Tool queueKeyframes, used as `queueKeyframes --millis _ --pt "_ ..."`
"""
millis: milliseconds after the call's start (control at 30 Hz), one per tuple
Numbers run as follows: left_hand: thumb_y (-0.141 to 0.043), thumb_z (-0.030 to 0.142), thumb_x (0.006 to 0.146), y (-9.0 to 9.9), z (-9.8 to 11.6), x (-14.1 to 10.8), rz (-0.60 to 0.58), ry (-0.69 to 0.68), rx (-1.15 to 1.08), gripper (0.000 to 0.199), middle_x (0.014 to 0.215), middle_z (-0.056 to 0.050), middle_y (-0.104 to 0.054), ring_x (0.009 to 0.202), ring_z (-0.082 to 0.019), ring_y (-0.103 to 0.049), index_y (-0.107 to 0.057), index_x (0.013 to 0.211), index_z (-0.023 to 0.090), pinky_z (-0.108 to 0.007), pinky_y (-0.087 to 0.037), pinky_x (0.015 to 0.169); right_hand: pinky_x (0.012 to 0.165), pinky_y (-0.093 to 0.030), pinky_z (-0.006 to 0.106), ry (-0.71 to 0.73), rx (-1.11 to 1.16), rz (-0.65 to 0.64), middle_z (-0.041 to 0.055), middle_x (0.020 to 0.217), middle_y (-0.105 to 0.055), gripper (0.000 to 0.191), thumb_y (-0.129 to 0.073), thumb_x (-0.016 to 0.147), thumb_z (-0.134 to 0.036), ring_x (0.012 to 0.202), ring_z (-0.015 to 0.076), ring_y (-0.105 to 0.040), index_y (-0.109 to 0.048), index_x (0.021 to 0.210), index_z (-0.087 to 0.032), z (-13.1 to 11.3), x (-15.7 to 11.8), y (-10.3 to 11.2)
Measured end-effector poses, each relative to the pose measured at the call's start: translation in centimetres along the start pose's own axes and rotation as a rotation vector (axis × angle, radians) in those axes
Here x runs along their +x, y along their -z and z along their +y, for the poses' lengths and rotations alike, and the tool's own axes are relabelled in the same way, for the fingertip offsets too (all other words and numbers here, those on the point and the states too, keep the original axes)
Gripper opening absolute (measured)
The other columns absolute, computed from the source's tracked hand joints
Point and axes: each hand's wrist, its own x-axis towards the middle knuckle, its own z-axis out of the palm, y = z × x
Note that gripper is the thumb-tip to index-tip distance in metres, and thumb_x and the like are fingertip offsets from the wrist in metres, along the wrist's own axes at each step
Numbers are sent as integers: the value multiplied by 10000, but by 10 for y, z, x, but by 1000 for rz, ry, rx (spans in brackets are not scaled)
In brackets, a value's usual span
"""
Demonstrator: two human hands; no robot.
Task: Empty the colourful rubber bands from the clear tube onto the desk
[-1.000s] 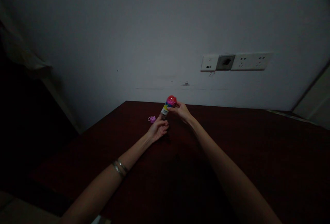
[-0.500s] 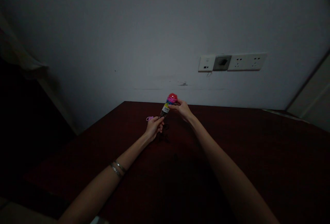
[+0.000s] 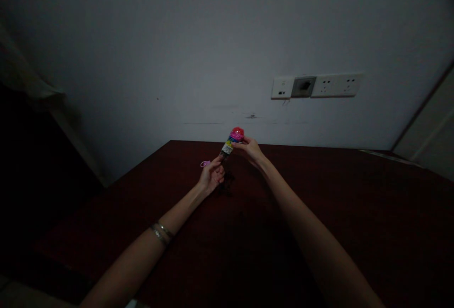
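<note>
A slim clear bottle of coloured hair ties (image 3: 232, 140) tilts above the table, its rounded red end up and to the right. Pink, blue and yellow layers follow, then a white label and a dark lower end. My right hand (image 3: 250, 150) pinches its upper side between thumb and fingers. Around the lower end, my left hand (image 3: 212, 175) is closed, thumb along the bottle and other fingers curled. A small lilac loop (image 3: 205, 163) shows just left of my left hand; whether it touches the hand I cannot tell. Small dark loops (image 3: 228, 181) lie on the table beneath.
The dark red table (image 3: 301, 180) runs back to a grey wall. A row of sockets and switches (image 3: 315, 86) is on the wall at right. Pale cloth (image 3: 28, 76) hangs at the left over a dark area. The room is dim.
The thumb of my left hand has shifted at the bottle's lower end, and the dark strand seen there before no longer shows. The bottle and my right hand have barely moved.
</note>
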Motion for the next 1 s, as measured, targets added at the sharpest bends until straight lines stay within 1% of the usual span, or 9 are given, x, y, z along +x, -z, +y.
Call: queueKeyframes --millis 167,267,400,567,700,767,867,933,1000 --pt "-550 122 680 -8 -1 -5 -111 71 -61 449 671 43 -499 430 -39 -425 -437 1095 250 -123 -275 350 832 -451 336 44 -22 26 20 853 -670 401 -756 453 -178 821 172 -608 -624 830 -159 10 0 -12" --pt "-533 100 667 -6 -1 -4 -135 105 -72 406 658 46 -479 413 -35 -399 -434 1036 237 -122 -279 350 829 -450 338 48 -36 14 25 856 -669 400 -749 460 -184 808 166 -605 -619 837 -157 14 -1 -17" --pt "-508 122 676 0 2 0 -153 114 -28 369 616 52 -452 390 -48 -377 -429 1019 234 -138 -289 340 811 -457 337 39 -44 3 32 891 -664 425 -749 455 -186 821 170 -604 -611 857 -163 11 -1 -16" --pt "-530 148 665 4 4 3 -90 62 1 380 615 41 -484 400 -57 -415 -446 1031 203 -148 -310 349 820 -447 330 39 -57 49 30 896 -661 436 -749 449 -186 842 172 -601 -610 862 -161 5 1 -11" --pt "-541 179 685 7 3 6 -37 36 -10 299 602 36 -504 405 -62 -433 -477 977 180 -161 -336 361 816 -444 329 47 -65 55 34 888 -664 427 -749 453 -203 834 172 -602 -616 856 -155 4 1 -9" --pt "-542 193 703 9 3 8 28 34 -11 238 586 35 -511 404 -63 -443 -487 933 173 -162 -342 364 815 -443 330 59 -71 66 33 883 -668 419 -750 455 -214 836 175 -602 -619 848 -154 3 1 -7" --pt "-536 204 721 12 3 10 135 72 11 185 559 32 -518 391 -62 -443 -500 897 159 -161 -344 364 808 -442 327 76 -81 80 33 876 -671 415 -752 460 -228 831 176 -602 -624 848 -154 0 1 -4" --pt "-530 213 730 13 3 10 166 94 30 205 544 32 -514 382 -58 -432 -515 924 149 -157 -335 363 790 -447 325 79 -91 84 36 877 -669 410 -750 470 -238 806 174 -606 -626 852 -155 -2 1 -2" --pt "-527 210 731 14 4 10 170 99 55 279 529 39 -503 372 -55 -415 -519 1002 150 -156 -327 365 765 -453 320 74 -96 96 40 892 -665 412 -748 479 -239 774 167 -607 -626 863 -157 -4 0 1"
